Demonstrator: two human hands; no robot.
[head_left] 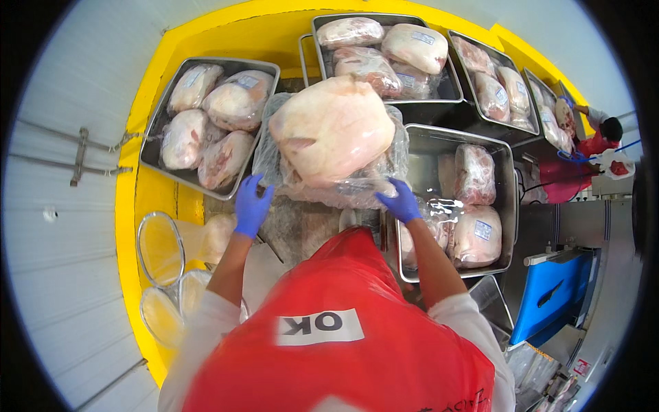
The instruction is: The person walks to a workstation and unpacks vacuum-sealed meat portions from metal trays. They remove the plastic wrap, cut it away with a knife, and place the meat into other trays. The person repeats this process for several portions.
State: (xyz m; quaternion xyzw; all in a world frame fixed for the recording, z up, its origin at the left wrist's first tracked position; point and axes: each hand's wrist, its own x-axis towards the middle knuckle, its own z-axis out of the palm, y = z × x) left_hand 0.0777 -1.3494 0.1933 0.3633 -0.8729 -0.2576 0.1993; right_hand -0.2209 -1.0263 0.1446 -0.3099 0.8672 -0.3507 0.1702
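Note:
A large pale cut of meat (333,130) lies in front of me on a clear plastic sheet (357,194), which spreads over something whose shape I cannot make out. My left hand (252,206), in a blue glove, is at the sheet's near left corner, thumb and fingers apart. At the near right corner is my right hand (401,202), also gloved in blue. Its thumb and forefinger are spread and touch or nearly touch the plastic. Neither hand shows anything held between its fingers.
Metal tubs hold bagged meat: a left tub (273,70), a far tub (449,101), a right tub (506,147) and others beyond. Wire-rimmed clear tubes (160,248) stand at left. A blue board (556,299) with a dark knife stands at right. A co-worker (597,141) is at far right.

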